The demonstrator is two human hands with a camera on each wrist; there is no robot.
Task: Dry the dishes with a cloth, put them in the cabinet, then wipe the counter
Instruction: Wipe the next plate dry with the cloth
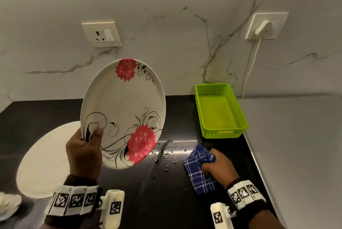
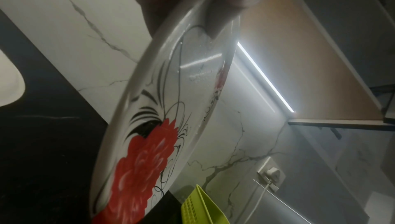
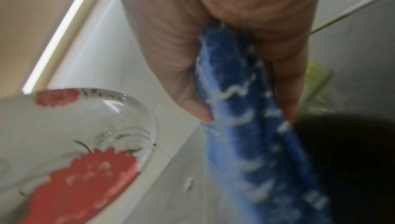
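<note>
A white plate (image 1: pixel 122 106) with red flowers and black swirls is held up on edge above the black counter (image 1: pixel 166 191), face toward me. My left hand (image 1: pixel 87 147) grips its lower left rim, thumb on the front. Water beads show on the plate (image 2: pixel 192 75) in the left wrist view. To the right, my right hand (image 1: pixel 218 164) clutches a blue checked cloth (image 1: pixel 199 171) that lies bunched on the counter. In the right wrist view the cloth (image 3: pixel 245 126) runs between thumb and fingers, with the plate (image 3: pixel 74 143) at the left.
Water drops (image 1: pixel 166 154) are scattered on the counter between plate and cloth. A second white plate (image 1: pixel 44 160) lies flat at the left. A green plastic basket (image 1: pixel 220 112) stands at the back right. A plug and cable (image 1: pixel 262 30) hang on the marble wall.
</note>
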